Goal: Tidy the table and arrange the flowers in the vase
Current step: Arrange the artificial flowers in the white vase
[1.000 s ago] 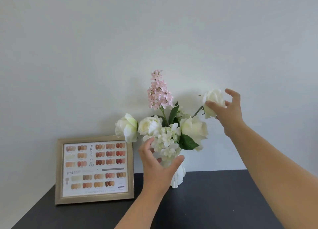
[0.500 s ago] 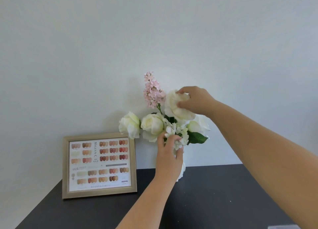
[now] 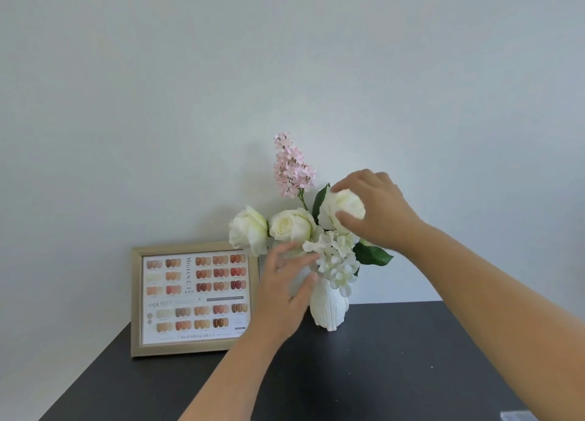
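A white ribbed vase [image 3: 328, 309] stands on the dark table [image 3: 380, 373] near the wall. It holds several white roses, a white hydrangea cluster [image 3: 336, 262] and a tall pink lilac sprig [image 3: 292, 167]. My right hand [image 3: 376, 210] is closed over the top of the right white rose [image 3: 342, 208], with thumb and fingers wrapped around the bloom. My left hand [image 3: 285, 287] is blurred, with spread fingers, just left of the vase neck, below the middle rose [image 3: 292, 224]. It holds nothing. Another rose [image 3: 248, 233] leans out to the left.
A gold-framed colour chart [image 3: 193, 297] leans against the wall to the left of the vase. The table's left edge runs diagonally at lower left. A pale object [image 3: 519, 416] peeks in at the bottom right corner.
My right hand has carried the white rose from the far right in over the bouquet and pressed it lower beside the lilac. My left hand has let go at the hydrangea and shifted left, fingers spread.
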A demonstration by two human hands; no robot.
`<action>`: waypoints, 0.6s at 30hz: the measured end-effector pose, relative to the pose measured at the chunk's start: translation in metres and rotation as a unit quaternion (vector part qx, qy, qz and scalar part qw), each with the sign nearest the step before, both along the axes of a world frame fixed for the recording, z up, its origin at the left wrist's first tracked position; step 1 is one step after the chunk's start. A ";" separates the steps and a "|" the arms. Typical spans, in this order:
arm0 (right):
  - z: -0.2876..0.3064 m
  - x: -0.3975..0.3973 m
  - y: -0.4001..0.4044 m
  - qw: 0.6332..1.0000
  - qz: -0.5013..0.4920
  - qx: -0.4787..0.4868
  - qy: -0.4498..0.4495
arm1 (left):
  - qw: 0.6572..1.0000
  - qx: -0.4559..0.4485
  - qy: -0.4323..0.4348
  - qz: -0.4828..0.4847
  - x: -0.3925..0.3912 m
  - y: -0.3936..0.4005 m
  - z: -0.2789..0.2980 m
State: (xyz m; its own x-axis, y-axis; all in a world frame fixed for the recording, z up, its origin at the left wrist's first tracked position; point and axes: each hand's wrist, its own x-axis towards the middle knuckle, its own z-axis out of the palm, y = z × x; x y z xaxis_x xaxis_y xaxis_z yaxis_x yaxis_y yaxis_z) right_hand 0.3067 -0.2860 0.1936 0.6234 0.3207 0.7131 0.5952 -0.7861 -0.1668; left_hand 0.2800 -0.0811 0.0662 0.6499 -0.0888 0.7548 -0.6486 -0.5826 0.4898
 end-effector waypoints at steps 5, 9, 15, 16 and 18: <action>-0.048 -0.016 0.010 0.975 0.009 -0.222 -0.001 | 0.994 -0.082 -0.010 0.072 0.013 0.017 0.023; -0.072 -0.005 0.014 0.958 -0.064 -0.278 -0.037 | 0.995 0.063 -0.001 0.080 0.033 0.010 0.039; -0.068 0.009 0.014 1.000 -0.023 0.002 0.011 | 0.991 0.112 -0.017 0.065 0.057 0.003 0.054; -0.066 0.011 0.012 0.999 -0.021 0.038 0.028 | 0.991 0.112 -0.013 0.067 0.060 0.002 0.056; -0.062 0.014 0.009 0.995 -0.017 0.083 0.052 | 0.992 0.106 -0.012 0.071 0.063 0.002 0.057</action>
State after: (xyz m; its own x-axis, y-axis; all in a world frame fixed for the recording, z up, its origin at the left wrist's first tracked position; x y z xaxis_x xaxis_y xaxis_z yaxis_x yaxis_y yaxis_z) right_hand 0.3206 -0.2774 0.1317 0.7045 0.1813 0.6862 0.5423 -0.7612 -0.3557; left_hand 0.3431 -0.0794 0.1234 0.6500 -0.1552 0.7439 -0.5618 -0.7573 0.3329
